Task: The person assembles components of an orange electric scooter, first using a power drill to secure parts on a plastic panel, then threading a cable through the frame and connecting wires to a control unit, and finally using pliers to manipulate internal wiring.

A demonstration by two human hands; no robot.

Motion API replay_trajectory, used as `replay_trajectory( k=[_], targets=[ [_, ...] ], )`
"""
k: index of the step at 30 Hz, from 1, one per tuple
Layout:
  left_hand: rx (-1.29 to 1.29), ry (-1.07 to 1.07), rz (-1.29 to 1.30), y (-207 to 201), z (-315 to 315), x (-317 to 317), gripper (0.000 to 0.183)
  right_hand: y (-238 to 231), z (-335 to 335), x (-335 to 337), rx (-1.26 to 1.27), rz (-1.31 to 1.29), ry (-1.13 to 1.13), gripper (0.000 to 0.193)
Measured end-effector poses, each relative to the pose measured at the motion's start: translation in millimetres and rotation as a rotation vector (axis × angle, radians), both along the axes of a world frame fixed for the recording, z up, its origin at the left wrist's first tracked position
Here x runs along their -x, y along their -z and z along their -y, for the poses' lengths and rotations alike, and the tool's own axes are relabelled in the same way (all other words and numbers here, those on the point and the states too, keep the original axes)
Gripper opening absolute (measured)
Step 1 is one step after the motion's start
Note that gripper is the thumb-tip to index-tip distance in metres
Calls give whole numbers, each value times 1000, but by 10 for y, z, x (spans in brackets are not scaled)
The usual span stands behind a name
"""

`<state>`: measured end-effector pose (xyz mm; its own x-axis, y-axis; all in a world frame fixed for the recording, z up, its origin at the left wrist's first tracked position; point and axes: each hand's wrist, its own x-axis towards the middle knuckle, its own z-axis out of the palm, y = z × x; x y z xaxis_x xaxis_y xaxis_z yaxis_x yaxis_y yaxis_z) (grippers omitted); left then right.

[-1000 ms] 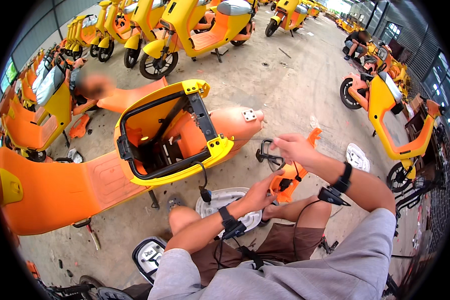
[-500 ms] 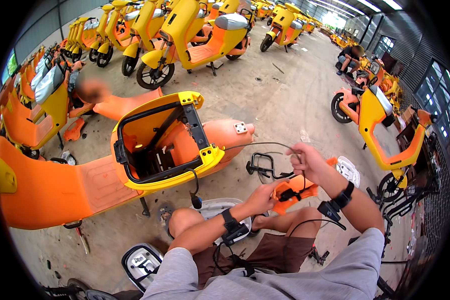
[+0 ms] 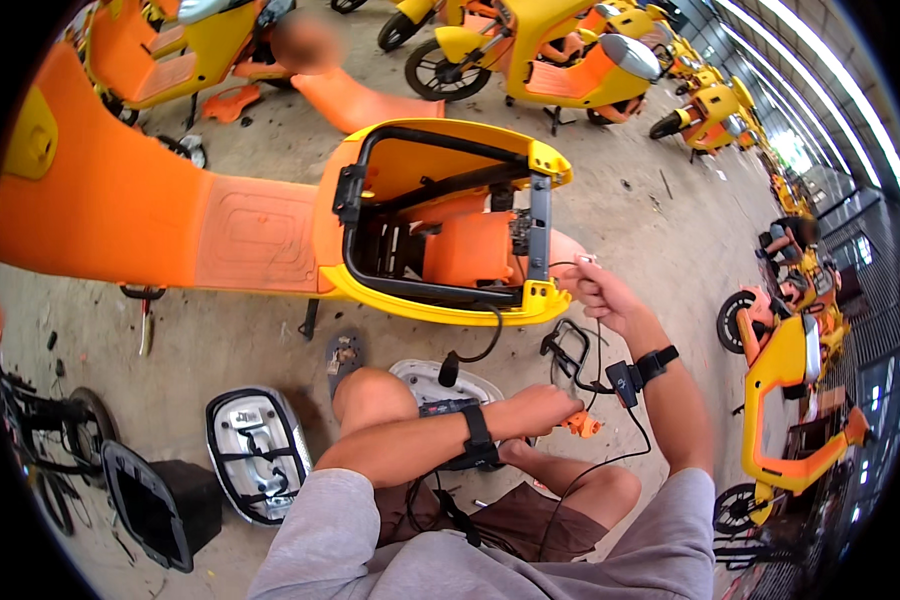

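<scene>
A yellow and orange electric scooter body (image 3: 255,230) stands in front of me with its seat opening bare. My right hand (image 3: 610,297) is closed on a thin black cable (image 3: 599,345), pinching it beside the scooter's tail. From there the cable hangs toward my left hand (image 3: 532,408), which grips an orange plastic part (image 3: 582,425) above my lap. The fingers hide much of this part. Another black cable with a plug (image 3: 450,371) dangles from the edge of the seat opening.
An upturned seat (image 3: 260,455) and a dark storage bin (image 3: 165,505) lie at the left. Another pale seat (image 3: 435,378) rests by my foot, near a black metal bracket (image 3: 567,350). Parked scooters (image 3: 530,75) stand behind, another (image 3: 795,400) at the right.
The view has shifted. My right hand has moved up to the scooter's tail with the cable. In my left hand, the orange part now shows much less of its surface.
</scene>
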<state>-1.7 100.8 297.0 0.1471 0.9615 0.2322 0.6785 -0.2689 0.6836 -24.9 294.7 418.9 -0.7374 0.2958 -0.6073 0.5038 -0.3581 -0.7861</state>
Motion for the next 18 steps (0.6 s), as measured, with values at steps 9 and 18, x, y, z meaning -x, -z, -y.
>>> replay_trajectory(
  k=[9, 18],
  targets=[
    [3, -19, 25, -65, 196, 131, 30, 187, 183, -274, -476, -162, 293, 34],
    [60, -35, 19, 1, 490, 213, 33, 166, 205, -355, -488, -24, 74, 32]
  ],
)
